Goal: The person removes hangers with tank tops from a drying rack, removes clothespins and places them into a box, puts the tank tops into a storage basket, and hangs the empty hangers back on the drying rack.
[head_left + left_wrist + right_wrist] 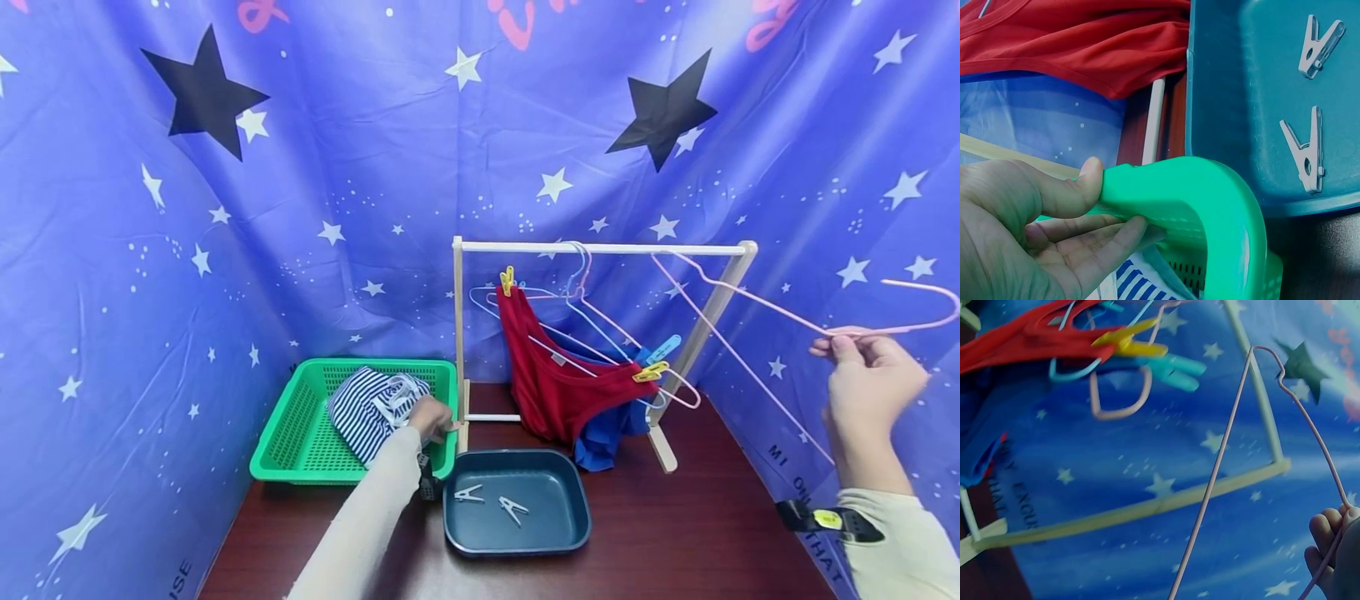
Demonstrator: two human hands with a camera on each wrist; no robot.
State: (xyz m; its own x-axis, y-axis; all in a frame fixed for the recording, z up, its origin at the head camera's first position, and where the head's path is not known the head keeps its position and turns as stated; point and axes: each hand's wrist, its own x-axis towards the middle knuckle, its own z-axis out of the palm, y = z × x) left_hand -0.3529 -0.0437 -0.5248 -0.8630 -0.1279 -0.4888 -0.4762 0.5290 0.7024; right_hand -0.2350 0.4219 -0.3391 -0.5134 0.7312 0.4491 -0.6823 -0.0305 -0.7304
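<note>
My right hand (873,387) pinches a pink wire hanger (765,304) near the base of its hook, up at the right. In the right wrist view the curled fingers (1322,540) and the long thin bars of that hanger show. At the left, my left hand (433,418) grips the right rim of a green plastic basket (262,454), its thumb outside and its fingers inside, as the left wrist view shows. A blue-and-white striped garment (360,412) lies in the basket beside those fingers.
A wooden rack (660,248) bears a blue and a pink hanger. A red tank top (547,383) hangs there on yellow clothespins (507,281), with a blue garment (600,442) behind. In front sits a dark tray (517,546) with two white clothespins (513,509).
</note>
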